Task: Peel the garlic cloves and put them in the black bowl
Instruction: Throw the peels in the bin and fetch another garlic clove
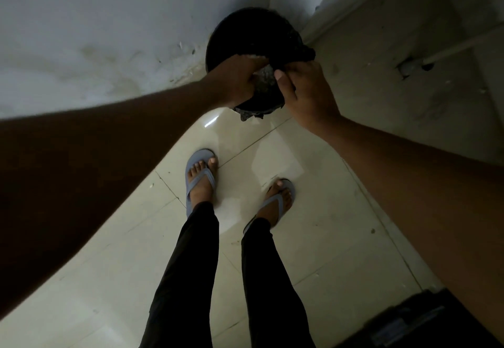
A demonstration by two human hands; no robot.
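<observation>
your left hand [240, 80] and right hand [302, 88] meet over the mouth of a black bin [245, 36] lined with a black bag [294, 45]. between the two hands sits a pale, crumpled mass [265, 79], probably garlic skins, though the dim light leaves that uncertain. your left hand's fingers curl over the near side of this mass and grip it from the left; your right hand's thumb, nail up, presses at its right edge, and the right fingers fold down out of sight at the bag's rim, so you cannot tell just what they clasp. the pale mass lies directly between the hands, above the bin's opening. no garlic cloves or black bowl can be made out.

both forearms reach forward and down from the frame's lower corners, converging at the bin. the bin stands in a corner where a pale wall [95, 34] meets a second wall on the right. below, your feet in blue-grey flip-flops [199, 181] stand on glossy cream floor tiles [313, 238]. a dark object [425, 323] occupies the lower right corner.
</observation>
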